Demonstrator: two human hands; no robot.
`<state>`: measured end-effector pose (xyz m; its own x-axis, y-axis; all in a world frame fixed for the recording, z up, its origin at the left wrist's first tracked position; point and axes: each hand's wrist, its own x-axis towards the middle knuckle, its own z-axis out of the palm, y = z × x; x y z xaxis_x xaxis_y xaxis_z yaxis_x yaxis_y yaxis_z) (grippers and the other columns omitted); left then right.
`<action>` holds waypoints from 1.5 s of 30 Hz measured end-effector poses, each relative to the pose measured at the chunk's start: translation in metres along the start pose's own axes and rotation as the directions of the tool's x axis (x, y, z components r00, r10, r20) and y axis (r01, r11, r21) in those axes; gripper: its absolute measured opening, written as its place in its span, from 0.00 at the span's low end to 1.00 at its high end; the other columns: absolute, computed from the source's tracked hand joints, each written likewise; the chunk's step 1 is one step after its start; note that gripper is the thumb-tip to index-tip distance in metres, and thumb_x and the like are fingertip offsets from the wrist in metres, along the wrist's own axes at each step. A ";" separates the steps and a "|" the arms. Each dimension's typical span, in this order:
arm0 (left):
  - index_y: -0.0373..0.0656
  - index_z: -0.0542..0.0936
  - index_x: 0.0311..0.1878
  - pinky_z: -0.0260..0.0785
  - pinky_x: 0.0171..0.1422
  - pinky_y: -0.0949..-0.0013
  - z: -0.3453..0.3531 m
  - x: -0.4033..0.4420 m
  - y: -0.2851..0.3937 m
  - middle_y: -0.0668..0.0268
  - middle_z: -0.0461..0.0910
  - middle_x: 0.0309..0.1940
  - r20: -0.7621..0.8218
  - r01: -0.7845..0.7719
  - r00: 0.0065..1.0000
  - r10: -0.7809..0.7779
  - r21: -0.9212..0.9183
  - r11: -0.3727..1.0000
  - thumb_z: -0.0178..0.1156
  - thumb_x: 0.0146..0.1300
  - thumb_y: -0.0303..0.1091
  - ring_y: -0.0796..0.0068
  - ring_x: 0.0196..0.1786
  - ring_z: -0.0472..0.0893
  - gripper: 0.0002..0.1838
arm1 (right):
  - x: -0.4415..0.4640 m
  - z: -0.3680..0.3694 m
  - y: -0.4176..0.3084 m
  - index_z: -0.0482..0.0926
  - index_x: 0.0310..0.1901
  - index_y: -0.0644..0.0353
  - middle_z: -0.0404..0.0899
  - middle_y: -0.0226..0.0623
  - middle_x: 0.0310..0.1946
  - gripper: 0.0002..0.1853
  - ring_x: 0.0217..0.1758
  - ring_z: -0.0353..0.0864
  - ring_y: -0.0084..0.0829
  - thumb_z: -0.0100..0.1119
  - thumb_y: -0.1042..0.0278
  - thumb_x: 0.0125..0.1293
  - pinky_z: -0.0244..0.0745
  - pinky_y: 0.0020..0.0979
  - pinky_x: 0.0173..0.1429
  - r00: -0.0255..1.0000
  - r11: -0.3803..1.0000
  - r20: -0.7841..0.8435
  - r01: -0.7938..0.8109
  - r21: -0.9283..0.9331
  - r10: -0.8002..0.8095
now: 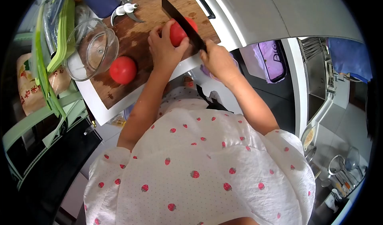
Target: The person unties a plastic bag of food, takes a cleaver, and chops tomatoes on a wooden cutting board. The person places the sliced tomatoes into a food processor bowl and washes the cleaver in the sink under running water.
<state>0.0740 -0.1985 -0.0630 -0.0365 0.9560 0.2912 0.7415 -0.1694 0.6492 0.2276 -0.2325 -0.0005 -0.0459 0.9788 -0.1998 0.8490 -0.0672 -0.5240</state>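
On the wooden cutting board (pixel 155 5), my left hand (pixel 165 49) is closed around the near side of a red tomato (pixel 176 34). My right hand (pixel 219 61) grips the handle of a knife (pixel 181 21), whose dark wide blade lies across the top of that tomato. From this angle I cannot tell whether the edge has entered the skin. A second whole tomato (pixel 123 70) rests on the board to the left of my left forearm. The knife's handle is mostly hidden in my right fist.
Left of the board stands a clear glass bowl (pixel 109 45). A white chopper blade piece (pixel 127 9) with curved metal blades lies at the board's far left, beside a dark blue container (pixel 101 1). Green plastic baskets (pixel 66 33) are stacked at the left edge.
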 end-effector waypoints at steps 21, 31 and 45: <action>0.40 0.67 0.61 0.61 0.63 0.60 -0.041 -0.019 -0.020 0.56 0.73 0.54 0.120 -0.013 0.992 0.045 -0.256 0.966 0.69 0.48 0.36 0.57 0.58 0.71 0.36 | -0.012 -0.007 0.005 0.71 0.56 0.62 0.79 0.57 0.30 0.21 0.37 0.79 0.55 0.52 0.70 0.60 0.72 0.49 0.45 0.992 0.997 0.116 0.043 0.070 -0.051; 0.40 0.65 0.63 0.67 0.56 0.72 -0.045 -0.003 -0.042 0.63 0.73 0.55 0.353 0.439 0.897 -0.268 -0.626 0.644 0.59 0.62 0.33 0.75 0.55 0.73 0.27 | -0.020 -0.001 0.022 0.75 0.50 0.63 0.72 0.34 0.18 0.15 0.20 0.70 0.22 0.52 0.75 0.61 0.67 0.27 0.28 0.991 0.945 0.126 -0.085 0.317 0.047; 0.38 0.66 0.63 0.69 0.54 0.73 -0.033 -0.002 -0.040 0.61 0.76 0.49 0.217 0.243 0.967 -0.137 -0.602 0.761 0.68 0.54 0.32 0.76 0.49 0.75 0.33 | -0.028 -0.005 0.022 0.75 0.49 0.64 0.70 0.28 0.16 0.13 0.17 0.67 0.18 0.50 0.73 0.63 0.64 0.24 0.24 0.994 0.903 0.112 -0.064 0.425 0.018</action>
<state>0.0224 -0.2014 -0.0657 0.0085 0.9991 0.0405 0.1520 -0.0413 0.9875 0.2501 -0.2600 -0.0024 -0.0897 0.9494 -0.3008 0.5462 -0.2057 -0.8120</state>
